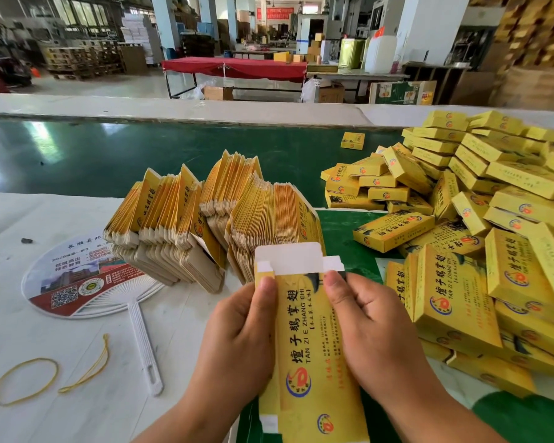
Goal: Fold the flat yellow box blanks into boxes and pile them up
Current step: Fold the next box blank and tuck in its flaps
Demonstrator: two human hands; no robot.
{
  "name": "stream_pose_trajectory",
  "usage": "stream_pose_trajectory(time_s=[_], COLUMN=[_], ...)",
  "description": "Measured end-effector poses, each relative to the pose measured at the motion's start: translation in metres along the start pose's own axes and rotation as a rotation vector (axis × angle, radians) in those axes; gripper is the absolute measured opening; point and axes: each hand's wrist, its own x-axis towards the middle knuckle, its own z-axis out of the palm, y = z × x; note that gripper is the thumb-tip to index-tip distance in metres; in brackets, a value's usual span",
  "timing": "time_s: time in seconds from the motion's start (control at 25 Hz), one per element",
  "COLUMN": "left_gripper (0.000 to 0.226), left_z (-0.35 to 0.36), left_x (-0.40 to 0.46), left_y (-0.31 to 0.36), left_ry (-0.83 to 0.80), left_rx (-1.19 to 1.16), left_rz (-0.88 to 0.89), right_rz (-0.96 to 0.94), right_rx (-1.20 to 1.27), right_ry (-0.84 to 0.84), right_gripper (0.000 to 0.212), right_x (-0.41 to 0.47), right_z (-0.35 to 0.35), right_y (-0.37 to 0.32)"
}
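Observation:
I hold one yellow box blank [304,340] upright in front of me, its white top flaps open. My left hand [237,340] grips its left edge, thumb on the front near the top corner. My right hand [371,327] grips the right edge, thumb pressing the front face just under the flaps. Behind the blank, a fanned stack of flat yellow blanks [205,212] stands on the table. To the right lies a large loose pile of folded yellow boxes [480,225].
A printed hand fan with a white handle [87,282] lies left of the stack, with yellow rubber bands [26,378] near the front left. A green conveyor belt [109,148] runs behind the white table; one folded box [352,140] sits on it.

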Motion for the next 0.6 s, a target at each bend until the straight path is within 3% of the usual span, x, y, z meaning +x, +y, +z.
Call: stream_pose_trajectory(time_s=[0.24, 0.4, 0.56, 0.6], left_gripper=[0.045, 0.023, 0.023, 0.026], left_z=[-0.004, -0.003, -0.005, -0.007], left_x=[0.002, 0.0, -0.001, -0.001], left_y=[0.004, 0.006, 0.007, 0.007], left_ry=[-0.023, -0.136, -0.204, -0.217], left_rx=[-0.129, -0.003, -0.027, -0.081], left_rz=[-0.063, -0.041, -0.029, -0.039], right_rz=[-0.058, 0.007, -0.005, -0.045], right_rx=[0.016, 0.08, 0.262, 0.271], right_ry=[0.013, 0.085, 0.075, 0.066], right_gripper=[0.052, 0.05, 0.022, 0.024], right_x=[-0.006, -0.001, 0.001, 0.0], right_z=[0.004, 0.0, -0.004, -0.004], right_y=[0.0, 0.007, 0.01, 0.011])
